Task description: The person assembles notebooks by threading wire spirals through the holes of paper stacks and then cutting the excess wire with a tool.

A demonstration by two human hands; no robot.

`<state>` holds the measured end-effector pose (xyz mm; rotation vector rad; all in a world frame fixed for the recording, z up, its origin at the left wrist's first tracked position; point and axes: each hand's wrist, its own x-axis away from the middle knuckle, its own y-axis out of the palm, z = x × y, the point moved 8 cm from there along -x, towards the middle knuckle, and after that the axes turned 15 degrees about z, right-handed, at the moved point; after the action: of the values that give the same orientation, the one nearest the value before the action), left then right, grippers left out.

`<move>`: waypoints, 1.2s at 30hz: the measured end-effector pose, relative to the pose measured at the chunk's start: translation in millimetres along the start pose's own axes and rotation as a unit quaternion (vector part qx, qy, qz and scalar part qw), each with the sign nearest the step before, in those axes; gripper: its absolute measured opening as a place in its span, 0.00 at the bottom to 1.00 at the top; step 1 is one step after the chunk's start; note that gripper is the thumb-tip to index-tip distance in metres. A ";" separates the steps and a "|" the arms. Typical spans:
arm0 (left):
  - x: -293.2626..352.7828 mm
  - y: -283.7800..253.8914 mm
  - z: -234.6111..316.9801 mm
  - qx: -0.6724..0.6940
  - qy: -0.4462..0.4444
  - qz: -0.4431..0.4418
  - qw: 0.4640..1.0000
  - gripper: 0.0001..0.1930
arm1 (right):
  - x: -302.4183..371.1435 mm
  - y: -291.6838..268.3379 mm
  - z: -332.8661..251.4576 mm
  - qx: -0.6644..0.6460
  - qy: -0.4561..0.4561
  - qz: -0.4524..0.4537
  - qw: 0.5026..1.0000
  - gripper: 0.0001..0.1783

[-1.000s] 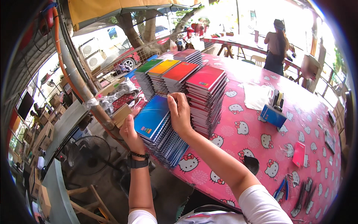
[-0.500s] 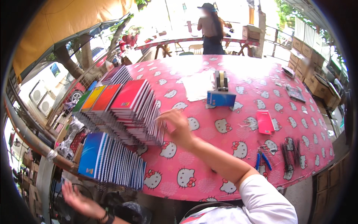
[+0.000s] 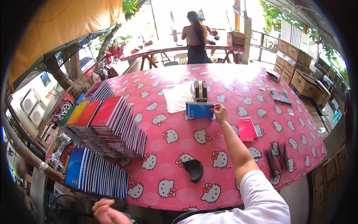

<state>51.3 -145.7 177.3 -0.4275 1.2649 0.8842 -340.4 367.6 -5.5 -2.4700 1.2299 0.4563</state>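
Observation:
My right hand reaches out over the table and pinches the right edge of a small blue spiral notebook. That notebook lies right before a black tape dispenser. My left hand hangs off the near table edge at the lower left, empty, with loosely bent fingers and the thumb apart. Above it sits a row of blue spiral notebooks. Behind them stand tall stacks topped by red, orange, yellow and green notebooks.
A pink patterned cloth covers the table. White sheets, a pink booklet, a curved black piece and black spiral coils lie on it. Cartons are piled at right. Another person stands at the far table.
My right hand has moved from beside the red notebook stack to the blue notebook. My left hand has shifted right and down. The curved black piece now shows, and my arm hides the blue-handled pliers.

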 end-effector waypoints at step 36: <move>240.9 199.0 -121.4 0.245 -0.660 -0.235 0.670 0.11 | 5.7 -24.2 11.7 0.032 0.035 -0.155 0.987 0.11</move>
<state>-168.9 -30.2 -47.6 0.3424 -0.0560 0.1800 -319.2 382.4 -14.4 -2.5792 0.8450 0.2450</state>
